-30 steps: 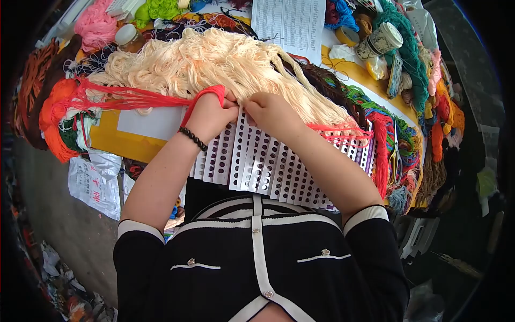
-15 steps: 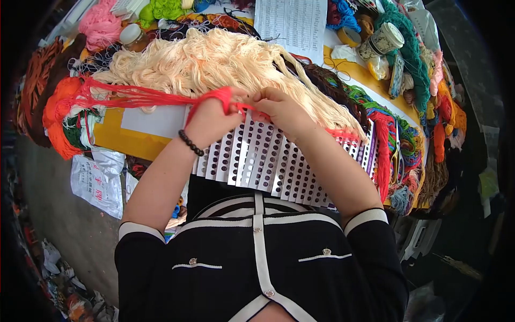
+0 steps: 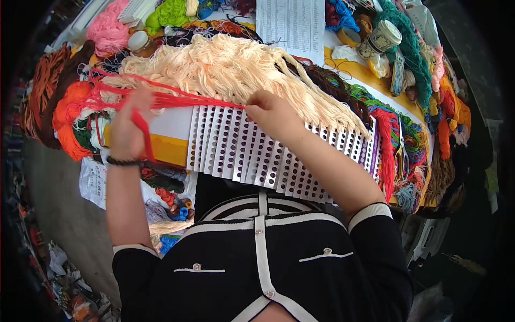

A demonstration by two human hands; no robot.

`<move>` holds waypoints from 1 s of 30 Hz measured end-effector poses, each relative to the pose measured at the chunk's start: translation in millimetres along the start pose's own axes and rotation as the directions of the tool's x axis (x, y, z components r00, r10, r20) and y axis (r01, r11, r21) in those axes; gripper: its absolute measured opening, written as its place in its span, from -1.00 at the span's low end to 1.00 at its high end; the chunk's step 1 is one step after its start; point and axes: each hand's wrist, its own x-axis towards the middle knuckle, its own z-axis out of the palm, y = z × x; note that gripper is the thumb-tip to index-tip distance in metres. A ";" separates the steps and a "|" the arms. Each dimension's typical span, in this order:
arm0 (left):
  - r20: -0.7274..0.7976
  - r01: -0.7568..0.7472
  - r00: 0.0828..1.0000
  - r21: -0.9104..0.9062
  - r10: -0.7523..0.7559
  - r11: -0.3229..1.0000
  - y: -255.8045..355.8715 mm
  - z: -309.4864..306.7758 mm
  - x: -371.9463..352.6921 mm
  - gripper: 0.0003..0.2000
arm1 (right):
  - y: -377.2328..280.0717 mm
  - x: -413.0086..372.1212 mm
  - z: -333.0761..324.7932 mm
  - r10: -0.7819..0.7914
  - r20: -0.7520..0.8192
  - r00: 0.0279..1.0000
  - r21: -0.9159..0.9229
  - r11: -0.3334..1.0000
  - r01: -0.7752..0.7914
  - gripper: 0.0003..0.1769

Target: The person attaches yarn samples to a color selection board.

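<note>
Red thread [image 3: 185, 100] stretches between my two hands across the edge of the cream yarn [image 3: 214, 67]. My left hand [image 3: 130, 126], blurred by motion, is at the left with red strands around its fingers and a loose end hanging beside it. My right hand [image 3: 271, 115] pinches the thread's right end above the white punched strips [image 3: 236, 142]. These strips have rows of round holes and lie overlapping along the table's front edge. Cream threads hang over the strips to the right.
Orange yarn [image 3: 72, 110] lies at the left, and a red bundle [image 3: 385, 145] at the right. Beyond the cream yarn are a glass jar [image 3: 140, 43], a printed sheet [image 3: 289, 29], a roll of tape [image 3: 348, 37] and a patterned cup [image 3: 382, 38].
My left hand has moved away to the left, drawing the red thread out between the hands. My right hand has stayed nearly in place over the strips.
</note>
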 end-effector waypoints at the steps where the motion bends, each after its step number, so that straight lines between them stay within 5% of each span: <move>1: 0.233 0.033 0.972 0.041 -0.042 0.999 -15.4 0.9 -10.5 -0.57 | -7.6 -9.6 7.0 -0.142 0.001 0.990 0.153 0.978 0.140 -0.83; 3: 0.334 0.169 0.916 0.185 -0.224 0.968 -24.2 31.9 -44.9 -0.56 | -20.4 -24.1 19.4 -0.274 -0.012 0.962 0.303 0.916 0.265 -0.82; 4: 0.334 0.168 0.916 0.185 -0.222 0.968 -26.0 44.0 -56.9 -0.56 | -27.5 -27.9 23.4 -0.487 -0.070 0.871 0.232 0.841 0.489 -0.82; 5: 0.428 0.202 0.875 0.102 -0.226 0.974 -27.2 54.8 -67.1 -0.55 | -33.4 -31.8 27.6 -0.676 -0.111 0.729 0.148 0.714 0.684 -0.83; 6: 0.520 0.243 0.825 0.022 -0.218 0.970 -29.1 63.1 -74.3 -0.54 | -38.1 -37.1 34.1 -0.678 -0.111 0.727 0.145 0.713 0.687 -0.83; 8: 0.485 0.227 0.851 0.006 -0.201 0.974 -34.7 75.4 -83.7 -0.53 | -45.0 -47.5 45.0 -0.439 -0.003 0.899 0.625 0.701 0.344 -0.82; 9: 0.445 0.214 0.876 -0.009 -0.188 0.977 -36.0 77.3 -85.9 -0.51 | -47.4 -51.1 44.4 -0.440 -0.002 0.898 0.623 0.702 0.345 -0.82; 11: 0.462 0.230 0.861 0.014 -0.210 0.973 -41.1 73.7 -85.1 -0.50 | -50.6 -56.5 42.4 -0.230 0.236 0.944 0.730 0.683 -0.016 -0.85; 14: 0.499 0.090 0.850 0.179 -0.170 0.980 -46.1 74.8 -86.7 -0.49 | -46.2 -54.0 46.0 -0.234 0.292 0.928 0.709 0.703 -0.046 -0.85; 22: 0.569 0.232 0.787 0.086 -0.239 0.969 -37.8 69.4 -91.3 -0.47 | -45.4 -58.3 41.4 -0.279 0.302 0.911 0.746 0.664 -0.044 -0.88; 26: 0.576 0.268 0.791 -0.023 -0.206 0.963 -38.4 58.0 -89.2 -0.50 | -48.6 -62.4 38.9 -0.354 0.281 0.892 0.837 0.546 -0.047 -0.90; 30: 0.495 0.248 0.850 -0.076 -0.179 0.966 -34.5 55.9 -93.5 -0.56 | -43.9 -59.4 44.0 -0.291 0.203 0.935 0.815 0.580 0.003 -0.89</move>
